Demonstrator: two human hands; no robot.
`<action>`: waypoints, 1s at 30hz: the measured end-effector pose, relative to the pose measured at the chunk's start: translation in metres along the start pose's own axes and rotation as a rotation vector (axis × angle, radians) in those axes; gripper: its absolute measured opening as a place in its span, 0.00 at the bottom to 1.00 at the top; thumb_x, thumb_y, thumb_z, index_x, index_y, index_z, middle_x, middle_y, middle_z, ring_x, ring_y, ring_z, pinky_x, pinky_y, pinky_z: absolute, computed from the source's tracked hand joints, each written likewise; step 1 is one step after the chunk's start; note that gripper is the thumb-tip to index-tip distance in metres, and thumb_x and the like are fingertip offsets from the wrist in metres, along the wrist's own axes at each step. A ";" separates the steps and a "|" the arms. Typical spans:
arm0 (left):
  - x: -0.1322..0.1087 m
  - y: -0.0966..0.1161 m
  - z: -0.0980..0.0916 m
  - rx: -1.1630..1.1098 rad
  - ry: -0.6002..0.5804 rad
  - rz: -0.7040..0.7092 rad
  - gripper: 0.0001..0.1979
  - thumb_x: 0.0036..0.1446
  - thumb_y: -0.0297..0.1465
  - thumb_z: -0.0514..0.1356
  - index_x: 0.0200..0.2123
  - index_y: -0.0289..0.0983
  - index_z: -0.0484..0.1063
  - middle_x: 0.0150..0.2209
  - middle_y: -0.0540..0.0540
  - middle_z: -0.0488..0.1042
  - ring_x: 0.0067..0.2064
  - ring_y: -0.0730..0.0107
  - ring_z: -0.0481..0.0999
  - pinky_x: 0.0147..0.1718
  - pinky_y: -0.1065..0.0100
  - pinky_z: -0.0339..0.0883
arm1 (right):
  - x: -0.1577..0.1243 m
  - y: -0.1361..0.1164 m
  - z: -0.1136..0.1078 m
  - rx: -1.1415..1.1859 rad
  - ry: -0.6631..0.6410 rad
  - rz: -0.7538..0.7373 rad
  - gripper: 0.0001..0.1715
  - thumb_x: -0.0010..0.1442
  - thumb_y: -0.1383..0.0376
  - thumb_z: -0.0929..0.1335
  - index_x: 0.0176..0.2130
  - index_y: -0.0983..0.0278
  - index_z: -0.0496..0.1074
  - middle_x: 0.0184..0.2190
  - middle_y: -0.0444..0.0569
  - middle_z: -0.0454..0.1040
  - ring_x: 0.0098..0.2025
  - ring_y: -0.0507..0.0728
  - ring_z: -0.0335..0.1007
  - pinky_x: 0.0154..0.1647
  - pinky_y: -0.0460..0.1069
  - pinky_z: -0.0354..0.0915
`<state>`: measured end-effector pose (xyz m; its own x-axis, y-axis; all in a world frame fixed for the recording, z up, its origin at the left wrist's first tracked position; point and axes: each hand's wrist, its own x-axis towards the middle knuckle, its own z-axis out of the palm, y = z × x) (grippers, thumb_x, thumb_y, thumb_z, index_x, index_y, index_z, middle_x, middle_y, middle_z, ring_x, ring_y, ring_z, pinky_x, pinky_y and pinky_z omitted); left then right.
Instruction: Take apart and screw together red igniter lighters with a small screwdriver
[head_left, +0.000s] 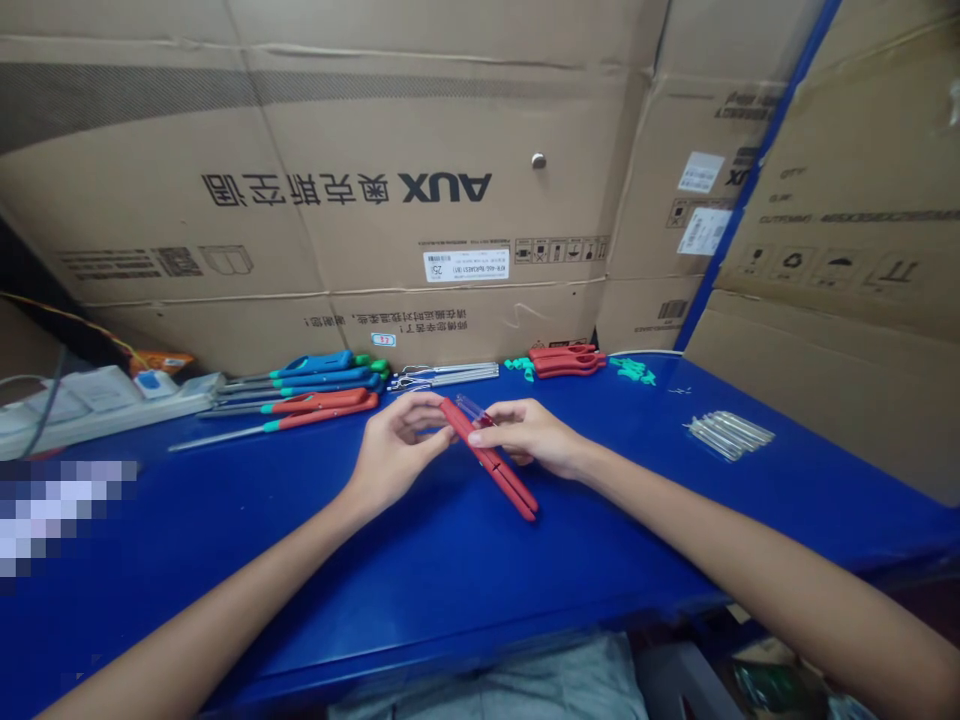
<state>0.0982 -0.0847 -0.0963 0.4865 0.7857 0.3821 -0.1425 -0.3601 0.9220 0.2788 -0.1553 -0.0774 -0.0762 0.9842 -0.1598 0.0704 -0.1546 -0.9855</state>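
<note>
Above the middle of the blue table, a long red lighter handle (pixel 504 475) slants from upper left to lower right, a gap running along its lower half. My left hand (pixel 397 445) is closed, pinching the handle's upper end between thumb and fingers. My right hand (pixel 536 436) is closed round its middle, thumb lying on the red plastic. A clear plastic piece (pixel 472 408) with a reddish end shows just behind the handle, at my right fingers; whether they grip it is hard to tell. Finished-looking lighters with red handles (pixel 322 405) and blue handles (pixel 330 378) lie left of my left hand.
Along the back lie metal rods (pixel 450 375), red handle shells (pixel 566 360) and small green parts (pixel 632 370). Several clear tubes (pixel 729 434) lie at right. A power strip (pixel 112 405) is at far left. Cardboard walls (pixel 337 120) stand behind the blue table (pixel 300 600).
</note>
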 end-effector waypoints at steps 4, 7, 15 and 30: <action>0.000 0.005 0.001 -0.022 0.042 -0.071 0.22 0.40 0.35 0.70 0.36 0.33 0.66 0.33 0.42 0.77 0.39 0.61 0.78 0.40 0.65 0.73 | 0.001 0.002 0.001 -0.036 0.024 0.023 0.28 0.40 0.53 0.77 0.36 0.66 0.70 0.22 0.41 0.65 0.19 0.44 0.49 0.17 0.42 0.44; -0.001 0.008 0.001 -0.097 0.032 -0.133 0.25 0.37 0.34 0.72 0.38 0.33 0.67 0.34 0.42 0.78 0.39 0.60 0.78 0.43 0.62 0.72 | 0.001 0.002 0.002 -0.085 0.074 0.033 0.29 0.39 0.52 0.77 0.37 0.66 0.70 0.26 0.44 0.69 0.21 0.45 0.55 0.18 0.42 0.47; 0.002 0.004 -0.002 -0.394 0.045 -0.330 0.17 0.40 0.33 0.72 0.34 0.31 0.77 0.35 0.41 0.78 0.38 0.62 0.78 0.46 0.58 0.73 | -0.005 -0.005 0.003 -0.161 0.117 0.021 0.26 0.39 0.55 0.77 0.34 0.68 0.72 0.28 0.45 0.71 0.25 0.47 0.62 0.20 0.41 0.50; 0.001 0.001 -0.002 -0.414 0.010 -0.338 0.16 0.41 0.34 0.72 0.35 0.32 0.79 0.36 0.39 0.78 0.39 0.61 0.78 0.46 0.57 0.72 | -0.003 -0.005 0.002 -0.178 0.102 0.027 0.27 0.38 0.56 0.78 0.33 0.68 0.70 0.28 0.45 0.71 0.25 0.46 0.61 0.19 0.41 0.48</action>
<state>0.0968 -0.0828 -0.0952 0.5562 0.8290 0.0586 -0.3090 0.1409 0.9406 0.2771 -0.1573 -0.0724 0.0288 0.9849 -0.1709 0.2459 -0.1727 -0.9538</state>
